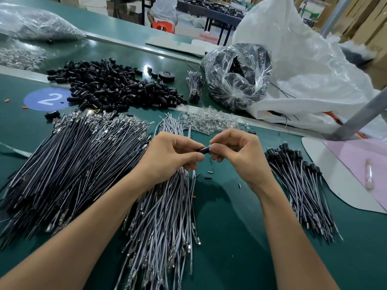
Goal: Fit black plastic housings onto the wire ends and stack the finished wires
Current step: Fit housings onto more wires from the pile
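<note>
From the head camera, both hands meet above the middle of the green bench [230,237]. The left hand [171,155] has its fingers [184,143] curled, thumb and forefinger clamped on one end of a small black housing [203,150]. The right hand [238,155] pinches the other end, where a pale glossy tip shows. The housing is held in the air between the two hands, clear of the bench.

Grey wires [165,216] fan down towards the camera from under the left hand (which single wire the hand holds, I cannot tell). Left of them lies a broad pile of dark wires [69,164] with metal terminals at their ends. On the right, well apart from the hands, the finished wires [301,189] lie stacked, their black capped ends pointing away from the camera.

Further back on the left is a heap of loose housings [109,84], beside a blue disc marked 2 [47,99]. A scatter of clear bulbs [207,120] lies just beyond the hands. Behind that stand a small banded wire bundle [194,86], a roll of black tape [166,75] and a clear bag of black parts [236,78], which leans against a big white sack [303,70]. A pink sheet [360,160] lies at the right edge.
</note>
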Tool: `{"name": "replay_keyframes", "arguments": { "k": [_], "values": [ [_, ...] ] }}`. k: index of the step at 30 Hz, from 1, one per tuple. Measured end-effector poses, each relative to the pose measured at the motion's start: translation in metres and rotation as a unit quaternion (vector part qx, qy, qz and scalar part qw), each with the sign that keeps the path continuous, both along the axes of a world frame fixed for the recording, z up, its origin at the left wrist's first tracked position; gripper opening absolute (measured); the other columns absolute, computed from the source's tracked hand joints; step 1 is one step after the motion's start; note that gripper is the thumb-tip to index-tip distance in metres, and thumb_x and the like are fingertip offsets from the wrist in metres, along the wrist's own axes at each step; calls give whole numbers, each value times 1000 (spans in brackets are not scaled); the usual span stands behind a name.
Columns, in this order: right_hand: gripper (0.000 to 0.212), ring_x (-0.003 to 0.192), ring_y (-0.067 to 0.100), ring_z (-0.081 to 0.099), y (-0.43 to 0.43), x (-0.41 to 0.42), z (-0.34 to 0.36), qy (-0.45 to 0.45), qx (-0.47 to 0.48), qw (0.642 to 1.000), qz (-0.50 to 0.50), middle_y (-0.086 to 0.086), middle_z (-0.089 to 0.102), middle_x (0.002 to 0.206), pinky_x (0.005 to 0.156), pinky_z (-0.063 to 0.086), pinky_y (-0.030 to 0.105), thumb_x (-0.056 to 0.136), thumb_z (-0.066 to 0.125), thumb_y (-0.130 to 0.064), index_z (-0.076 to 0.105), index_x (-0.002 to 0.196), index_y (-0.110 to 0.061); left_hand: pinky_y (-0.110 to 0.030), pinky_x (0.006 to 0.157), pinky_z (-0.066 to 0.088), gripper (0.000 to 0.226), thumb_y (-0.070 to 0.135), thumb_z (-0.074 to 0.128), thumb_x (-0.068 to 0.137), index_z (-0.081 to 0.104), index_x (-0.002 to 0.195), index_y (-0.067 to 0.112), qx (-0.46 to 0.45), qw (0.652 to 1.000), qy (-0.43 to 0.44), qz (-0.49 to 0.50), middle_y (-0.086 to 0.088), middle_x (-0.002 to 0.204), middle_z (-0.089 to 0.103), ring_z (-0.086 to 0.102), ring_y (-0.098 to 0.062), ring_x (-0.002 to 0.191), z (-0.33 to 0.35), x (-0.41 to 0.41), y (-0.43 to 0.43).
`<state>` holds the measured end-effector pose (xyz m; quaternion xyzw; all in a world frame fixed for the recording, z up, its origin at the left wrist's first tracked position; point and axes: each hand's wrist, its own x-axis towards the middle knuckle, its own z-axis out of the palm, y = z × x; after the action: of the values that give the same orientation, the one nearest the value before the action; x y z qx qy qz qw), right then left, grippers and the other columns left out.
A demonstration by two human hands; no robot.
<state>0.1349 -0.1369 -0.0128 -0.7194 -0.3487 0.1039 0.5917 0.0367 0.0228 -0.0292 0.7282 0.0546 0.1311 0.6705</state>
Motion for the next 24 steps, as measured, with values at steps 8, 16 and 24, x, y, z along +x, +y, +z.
{"name": "replay_keyframes", "arguments": {
  "k": [8, 16, 24],
  "values": [
    [25, 57, 12, 61, 6, -3, -8, 0, 6, 1000, 2, -1, 67, 65, 57, 50, 23, 85, 66, 10, 55, 73, -9, -25, 61, 59, 21, -3, 75, 78, 75, 85, 16, 25, 999, -32, 16, -5, 72, 75, 73, -17, 63, 1, -2, -1],
    [23, 54, 11, 58, 1, -3, -2, 63, 22, 997, 31, -1, 67, 62, 54, 47, 21, 89, 60, 9, 56, 74, -8, -23, 62, 59, 20, -2, 75, 76, 74, 90, 13, 10, 999, -49, -6, -5, 74, 75, 73, -17, 64, 4, -3, -2],
    [24, 55, 10, 57, 2, -5, -1, 70, 20, 997, 34, -2, 65, 60, 55, 46, 19, 88, 60, 10, 55, 74, -9, -23, 59, 58, 20, -5, 74, 77, 73, 89, 11, -1, 999, -42, -18, -10, 74, 75, 73, -20, 63, 5, -5, -3]
  ]
}}
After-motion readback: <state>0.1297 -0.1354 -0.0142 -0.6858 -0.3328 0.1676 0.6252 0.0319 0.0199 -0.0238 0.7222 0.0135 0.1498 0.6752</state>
